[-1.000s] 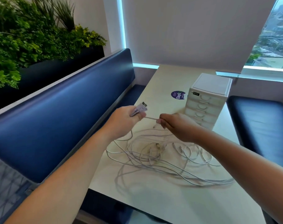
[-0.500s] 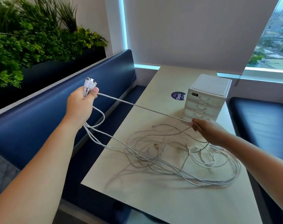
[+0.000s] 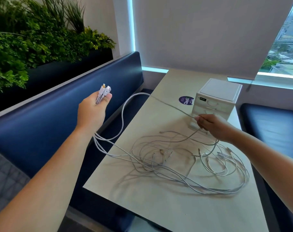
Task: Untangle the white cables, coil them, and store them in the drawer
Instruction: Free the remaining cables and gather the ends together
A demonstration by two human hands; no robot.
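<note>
White cables (image 3: 175,173) are lying in a loose tangle across the middle of the desk (image 3: 175,215), and I am holding parts of them in both hands. My left hand (image 3: 92,113) is raised beyond the desk's left edge, over the blue padded seat (image 3: 50,124). Its fingers are curling round a bunch of cable ends, and the plugs (image 3: 104,90) are sticking up out of the top of my fist. Several strands are hanging down from under that hand and trailing onto the desk into the tangle. One strand (image 3: 172,106) is looping out to the right, rising over the desk's edge and running in a fairly straight line to my right hand (image 3: 214,127). My right hand is hovering above the far right part of the tangle, pinching that strand between thumb and fingertips, with the other fingers curling under. Just behind this hand a small white drawer unit (image 3: 217,97) is standing on the desk, its drawers looking closed; my hand is hiding part of the lowest one. A round dark sticker (image 3: 186,100) is lying flat on the desk just left of the unit. Green plants (image 3: 33,39) are filling a dark planter behind the seat's backrest.
</note>
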